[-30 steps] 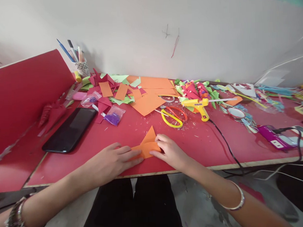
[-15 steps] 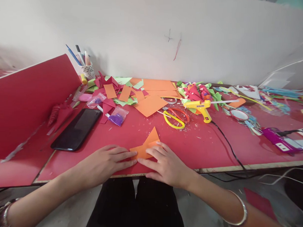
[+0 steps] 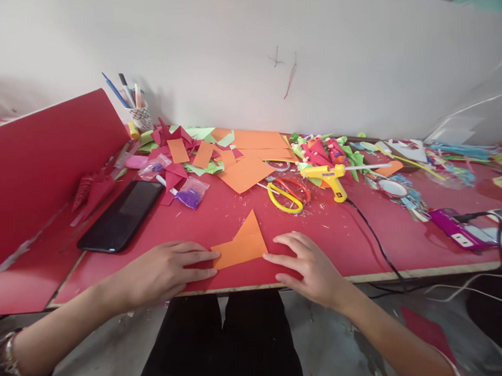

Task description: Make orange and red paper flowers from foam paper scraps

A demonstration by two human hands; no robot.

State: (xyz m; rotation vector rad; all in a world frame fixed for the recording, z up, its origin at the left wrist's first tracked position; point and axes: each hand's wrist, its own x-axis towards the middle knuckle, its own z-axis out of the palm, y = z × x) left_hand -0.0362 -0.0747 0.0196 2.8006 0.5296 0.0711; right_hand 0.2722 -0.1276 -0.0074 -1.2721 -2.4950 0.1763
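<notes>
Nearby, scissors (image 3: 291, 196) & glue gun (image 3: 333, 177) lie beyond folded orange ppr (image 3: 241, 246).

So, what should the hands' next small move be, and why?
Perhaps press the right hand along the folded orange paper: the paper's middle lies uncovered, the left hand touches one end, and the right index finger reaches only the opposite corner.

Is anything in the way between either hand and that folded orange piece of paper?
Nothing visible. The left hand touches the left end of the folded orange paper; the right hand is at its right corner. The scissors with red and yellow handles lie beyond it.
</notes>
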